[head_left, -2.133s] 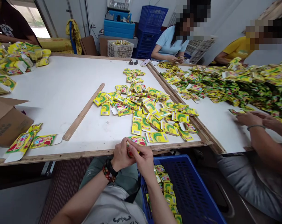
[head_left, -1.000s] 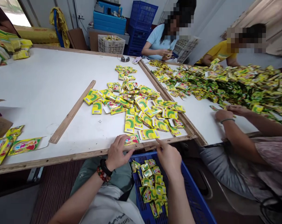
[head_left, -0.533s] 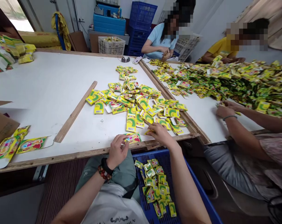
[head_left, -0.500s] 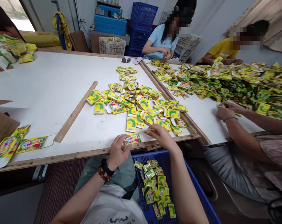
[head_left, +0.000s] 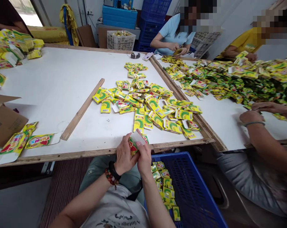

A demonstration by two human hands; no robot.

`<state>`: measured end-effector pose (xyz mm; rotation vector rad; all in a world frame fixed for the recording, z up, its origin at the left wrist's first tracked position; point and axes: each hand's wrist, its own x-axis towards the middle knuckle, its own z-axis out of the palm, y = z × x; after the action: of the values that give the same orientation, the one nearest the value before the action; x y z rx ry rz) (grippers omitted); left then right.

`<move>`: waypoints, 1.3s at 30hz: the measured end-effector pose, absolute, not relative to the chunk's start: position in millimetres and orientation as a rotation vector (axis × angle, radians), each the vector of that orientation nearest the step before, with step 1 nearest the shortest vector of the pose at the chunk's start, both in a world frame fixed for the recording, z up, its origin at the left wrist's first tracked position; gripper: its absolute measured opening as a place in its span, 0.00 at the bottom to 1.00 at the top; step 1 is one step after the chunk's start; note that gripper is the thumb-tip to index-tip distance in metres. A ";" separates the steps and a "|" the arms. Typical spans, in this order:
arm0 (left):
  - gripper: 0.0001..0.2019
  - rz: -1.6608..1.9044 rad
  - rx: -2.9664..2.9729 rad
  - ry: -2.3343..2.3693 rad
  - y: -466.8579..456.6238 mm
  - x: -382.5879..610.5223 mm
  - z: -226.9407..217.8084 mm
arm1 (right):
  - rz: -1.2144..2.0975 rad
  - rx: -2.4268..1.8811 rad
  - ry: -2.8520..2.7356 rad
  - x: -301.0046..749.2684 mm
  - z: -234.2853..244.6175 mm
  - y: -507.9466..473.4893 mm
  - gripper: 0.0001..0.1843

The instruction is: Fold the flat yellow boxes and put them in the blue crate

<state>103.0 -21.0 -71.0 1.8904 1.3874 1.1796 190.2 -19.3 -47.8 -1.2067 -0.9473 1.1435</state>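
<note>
Low over the table's near edge, a small green and yellow crayon box (head_left: 133,148) is held between my two hands, its white flap standing up. My left hand (head_left: 124,154) is closed around its left side. The fingers and thumb of my right hand (head_left: 144,155) pinch it from the right, by the flap. Part of another box (head_left: 145,138) shows just behind my right fingers. Beyond my hands spreads a loose pile of yellow boxes (head_left: 140,117). Beneath my right forearm, several boxes lie in a blue crate (head_left: 191,186).
A wooden strip (head_left: 83,109) lies on the white table (head_left: 62,69). At left are flat cartons (head_left: 39,141) and a brown cardboard box (head_left: 8,123). A wooden divider (head_left: 168,83) separates a big heap of packets (head_left: 229,79), where co-workers' hands (head_left: 251,117) are busy.
My right hand has come left from the pile to meet my left hand. A box with its white flap raised is now held between both. The view has shifted slightly.
</note>
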 end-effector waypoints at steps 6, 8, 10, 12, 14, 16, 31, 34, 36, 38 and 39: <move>0.26 1.292 1.959 1.306 -16.7 100.3 -78.6 | 1.242 -1.207 -0.952 204.0 -46.5 -19.4 0.24; 0.24 1.344 1.977 1.262 -16.6 100.3 -81.6 | 1.143 -1.240 -1.136 210.0 -41.0 -23.2 0.20; 0.27 1.378 1.963 1.300 -17.4 100.2 -84.7 | 1.001 -1.271 -1.332 212.1 -34.2 -26.7 0.17; 0.32 1.342 1.941 1.385 -18.3 100.0 -86.7 | 0.848 -1.302 -1.475 209.5 -28.3 -27.9 0.16; 0.31 1.240 1.933 1.450 -18.7 99.6 -87.1 | 0.705 -1.357 -1.529 204.0 -25.2 -26.3 0.15; 0.27 1.158 1.935 1.470 -18.4 99.4 -86.1 | 0.629 -1.434 -1.517 198.4 -25.0 -23.2 0.15; 0.21 1.210 1.800 1.507 -20.5 98.1 -98.4 | 0.605 -1.324 -2.013 198.9 -17.6 -23.0 0.22; 0.19 1.216 1.809 1.373 -21.3 93.3 -91.6 | 0.487 -1.327 -2.030 204.5 -22.5 -37.5 0.21; 0.25 1.186 1.834 1.206 -20.9 88.9 -82.7 | 0.461 -1.508 -2.017 223.3 -15.5 -48.4 0.21; 0.31 1.170 1.806 1.067 -20.3 85.7 -74.3 | 0.386 -1.899 -1.978 247.5 -2.5 -54.5 0.21; 0.29 1.177 1.757 1.047 -19.9 85.2 -71.0 | 0.325 -2.114 -1.947 257.5 3.7 -53.6 0.22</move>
<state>85.2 -19.9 -71.0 1.7574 1.0470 1.1773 257.5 -53.6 3.7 -2.1138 -1.9473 0.3248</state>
